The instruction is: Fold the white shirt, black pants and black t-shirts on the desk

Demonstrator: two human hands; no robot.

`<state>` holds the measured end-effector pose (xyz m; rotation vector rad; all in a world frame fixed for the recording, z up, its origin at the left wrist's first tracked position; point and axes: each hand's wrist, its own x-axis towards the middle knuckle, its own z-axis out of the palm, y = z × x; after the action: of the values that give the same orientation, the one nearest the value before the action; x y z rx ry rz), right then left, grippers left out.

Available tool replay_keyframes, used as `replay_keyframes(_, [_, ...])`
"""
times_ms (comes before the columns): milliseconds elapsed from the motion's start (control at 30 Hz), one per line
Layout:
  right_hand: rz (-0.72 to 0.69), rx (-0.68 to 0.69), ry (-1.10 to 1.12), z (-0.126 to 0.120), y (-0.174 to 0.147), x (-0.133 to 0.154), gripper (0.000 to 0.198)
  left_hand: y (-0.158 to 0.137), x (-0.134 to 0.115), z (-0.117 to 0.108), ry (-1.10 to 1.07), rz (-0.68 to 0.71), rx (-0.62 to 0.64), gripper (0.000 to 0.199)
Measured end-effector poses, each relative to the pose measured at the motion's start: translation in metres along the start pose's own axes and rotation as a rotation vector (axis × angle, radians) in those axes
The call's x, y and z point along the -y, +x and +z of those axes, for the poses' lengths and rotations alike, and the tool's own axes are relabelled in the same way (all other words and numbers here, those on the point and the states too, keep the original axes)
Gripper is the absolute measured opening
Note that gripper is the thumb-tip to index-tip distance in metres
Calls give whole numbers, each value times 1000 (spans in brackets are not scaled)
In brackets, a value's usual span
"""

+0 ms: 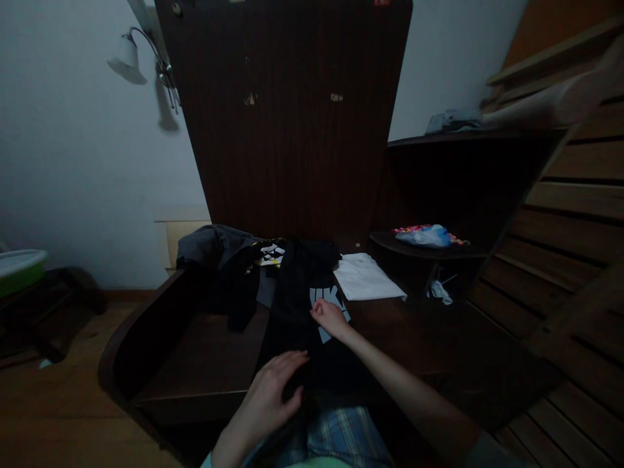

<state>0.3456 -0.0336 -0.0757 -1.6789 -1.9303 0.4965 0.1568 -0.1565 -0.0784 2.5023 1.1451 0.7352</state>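
Observation:
A black garment with a pale grey letter print lies spread over the dark wooden surface in front of me. Over its print, my right hand is closed with curled fingers; whether cloth is pinched in them cannot be made out. My left hand hovers at the garment's near edge, fingers stretched and thumb apart, holding nothing visible. To the right lies a folded white cloth. Heaped on the left are dark clothes: a grey piece and one with a white and yellow print.
A tall dark wooden panel rises behind the clothes. On the right, a corner shelf bears a plastic bag. Wooden slats stand far right. A curved side rail bounds the left; a green-rimmed basin stands beyond.

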Motion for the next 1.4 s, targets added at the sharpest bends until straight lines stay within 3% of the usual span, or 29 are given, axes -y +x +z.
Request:
replay_keyframes(100, [20, 80, -132, -5, 6, 7, 13, 9, -7, 3, -44, -10, 44, 41])
replay_keyframes(267, [63, 164, -291, -9, 14, 17, 21, 14, -9, -1, -71, -56, 23, 18])
replay_keyframes(567, [35, 261, -334, -18, 21, 22, 23, 24, -13, 21, -72, -28, -220, 14])
replay_keyframes(800, [18, 228, -200, -13, 23, 12, 17, 18, -11, 26, -164, -8, -145, 15])
replay_keyframes(967, [144, 215, 46, -11, 28, 4, 17, 13, -8, 21, -207, -10, -60, 24])
replay_keyframes(1200, [182, 184, 73, -18, 36, 13, 19, 12, -8, 20, -194, -3, -51, 25])
replay_keyframes(1400, [101, 125, -7, -18, 26, 18, 20, 12, -6, 22, -205, -23, -38, 23])
